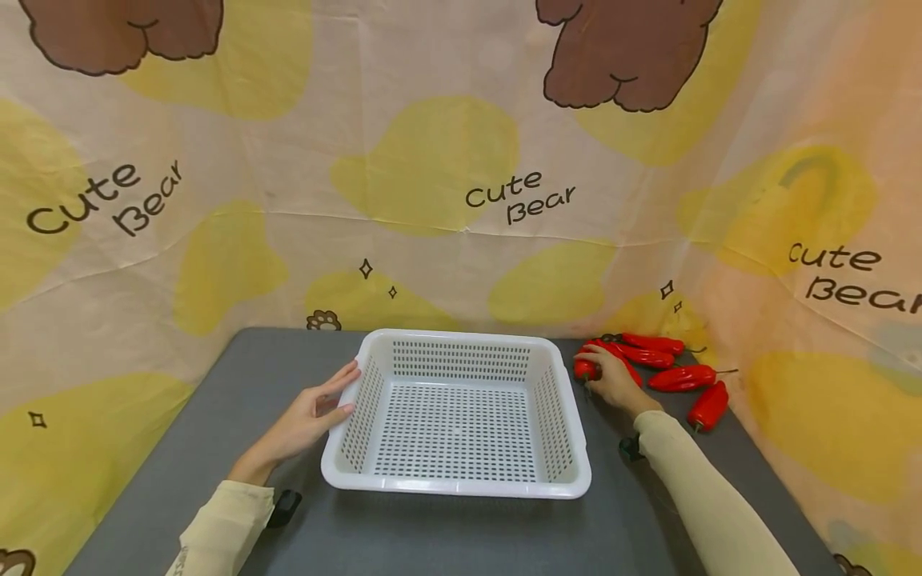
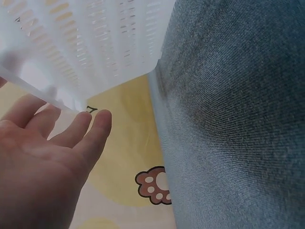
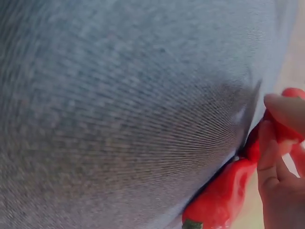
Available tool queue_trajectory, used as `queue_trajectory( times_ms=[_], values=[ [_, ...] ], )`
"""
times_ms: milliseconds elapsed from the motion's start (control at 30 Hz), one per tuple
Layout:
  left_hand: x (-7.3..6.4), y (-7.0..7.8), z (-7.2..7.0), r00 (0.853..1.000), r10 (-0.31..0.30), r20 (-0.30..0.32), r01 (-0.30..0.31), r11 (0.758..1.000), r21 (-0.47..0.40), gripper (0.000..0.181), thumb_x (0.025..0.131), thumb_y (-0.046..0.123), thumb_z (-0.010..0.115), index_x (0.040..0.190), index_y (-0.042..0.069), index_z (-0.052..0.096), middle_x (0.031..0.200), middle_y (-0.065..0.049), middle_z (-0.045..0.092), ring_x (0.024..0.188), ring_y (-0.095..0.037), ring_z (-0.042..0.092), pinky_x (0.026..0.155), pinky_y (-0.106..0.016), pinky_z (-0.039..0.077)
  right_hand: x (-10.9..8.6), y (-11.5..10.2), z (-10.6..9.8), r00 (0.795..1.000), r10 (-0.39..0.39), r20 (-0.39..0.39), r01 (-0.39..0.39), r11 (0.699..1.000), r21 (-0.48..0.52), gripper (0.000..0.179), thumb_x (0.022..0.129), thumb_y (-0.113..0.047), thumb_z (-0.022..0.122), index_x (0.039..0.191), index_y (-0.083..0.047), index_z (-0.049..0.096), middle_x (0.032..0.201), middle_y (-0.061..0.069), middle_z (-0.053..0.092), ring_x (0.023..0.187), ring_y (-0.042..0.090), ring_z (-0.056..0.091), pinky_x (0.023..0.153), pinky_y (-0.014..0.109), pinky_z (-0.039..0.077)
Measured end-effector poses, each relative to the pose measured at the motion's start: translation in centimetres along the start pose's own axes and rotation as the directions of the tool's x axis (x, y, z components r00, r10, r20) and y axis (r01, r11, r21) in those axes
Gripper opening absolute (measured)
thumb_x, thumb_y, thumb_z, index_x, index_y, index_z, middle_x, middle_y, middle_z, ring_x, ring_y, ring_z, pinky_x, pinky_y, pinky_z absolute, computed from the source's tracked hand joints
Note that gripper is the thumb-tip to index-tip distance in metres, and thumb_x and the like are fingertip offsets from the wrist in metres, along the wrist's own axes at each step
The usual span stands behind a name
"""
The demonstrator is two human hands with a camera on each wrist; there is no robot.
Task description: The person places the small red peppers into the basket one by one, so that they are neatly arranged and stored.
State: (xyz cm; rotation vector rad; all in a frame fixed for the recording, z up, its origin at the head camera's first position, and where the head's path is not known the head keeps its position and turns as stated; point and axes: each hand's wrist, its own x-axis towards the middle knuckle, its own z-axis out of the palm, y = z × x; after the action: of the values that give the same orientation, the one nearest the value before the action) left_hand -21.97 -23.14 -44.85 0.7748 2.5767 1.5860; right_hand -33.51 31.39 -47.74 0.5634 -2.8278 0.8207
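A white plastic basket (image 1: 457, 485) with slotted walls and floor stands in the middle of the table. My left hand (image 1: 306, 424) touches its left rim with fingers extended; the left wrist view shows the fingers (image 2: 97, 131) against the outside of the basket (image 2: 102, 62). To the right of the basket, my right hand (image 1: 615, 378) pinches a red pepper (image 1: 587, 370) between thumb and fingers. Several more red peppers (image 1: 683, 378) lie beside and behind that hand. In the right wrist view, one pepper (image 3: 221, 195) lies on the table near the fingertips.
The grey table (image 1: 461, 536) runs up to a hanging cloth (image 1: 432, 264) with bear prints and lettering at the back and sides. A single pepper (image 1: 709, 406) lies near the table's right edge.
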Motion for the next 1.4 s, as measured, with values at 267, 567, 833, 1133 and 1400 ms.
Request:
queue_trajectory(
  times_ms=[267,567,833,1133,1400],
  values=[
    [-0.1,-0.1,0.2,1.000,0.003,-0.003,-0.003,0.999,-0.051,0.061,0.100,0.009,0.060,0.153,-0.006,0.035,0.167,-0.025,0.016,0.145,-0.059,0.029,0.094,-0.009,0.046,-0.2,-1.2,-1.9,0.987,0.089,-0.137,-0.074,0.992,0.107,0.049,0.081,0.011,0.073,0.128,0.005,0.063,0.132,0.031,0.060,0.121,0.050,0.055,0.105,0.062,0.046],
    [-0.1,-0.3,0.3,1.000,0.006,-0.005,-0.006,0.998,-0.070,0.060,0.100,0.008,0.059,0.153,-0.006,0.034,0.168,-0.025,0.014,0.146,-0.059,0.024,0.096,-0.008,0.043,-0.5,-2.7,-4.1,0.955,0.157,-0.251,-0.085,0.957,0.277,0.045,0.091,-0.003,0.071,0.133,0.007,0.059,0.117,0.031,0.067,0.090,0.001,0.057,0.076,0.005,0.044],
    [-0.1,-0.5,0.5,1.000,0.017,-0.004,-0.018,0.994,-0.112,0.060,0.101,0.006,0.057,0.154,-0.008,0.031,0.168,-0.027,0.011,0.139,-0.063,0.033,0.092,-0.012,0.050,-0.6,-4.7,-5.7,0.927,0.276,-0.252,-0.153,0.895,0.418,0.053,0.101,-0.020,0.061,0.145,0.006,0.045,0.136,0.028,0.057,0.122,0.025,0.056,0.090,0.006,0.040],
    [0.0,-0.5,0.8,0.999,0.030,-0.015,-0.032,0.992,-0.124,0.060,0.101,0.004,0.055,0.153,-0.010,0.030,0.167,-0.028,0.009,0.141,-0.062,0.031,0.091,-0.014,0.052,-0.8,-6.2,-7.1,0.929,0.310,-0.200,-0.159,0.825,0.543,0.062,0.109,-0.030,0.039,0.160,-0.005,0.014,0.156,0.022,0.037,0.131,0.018,0.052,0.109,0.020,0.048],
    [-0.1,-0.4,1.1,0.999,0.033,-0.028,-0.036,0.994,-0.107,0.059,0.102,0.003,0.053,0.153,-0.011,0.028,0.167,-0.028,0.008,0.145,-0.059,0.022,0.094,-0.010,0.049,-1.4,-6.7,-7.6,0.924,0.251,-0.288,-0.065,0.846,0.530,0.057,0.107,-0.027,0.046,0.154,-0.011,0.017,0.113,0.005,0.059,0.084,-0.009,0.062,0.077,0.007,0.054]
  ],
)
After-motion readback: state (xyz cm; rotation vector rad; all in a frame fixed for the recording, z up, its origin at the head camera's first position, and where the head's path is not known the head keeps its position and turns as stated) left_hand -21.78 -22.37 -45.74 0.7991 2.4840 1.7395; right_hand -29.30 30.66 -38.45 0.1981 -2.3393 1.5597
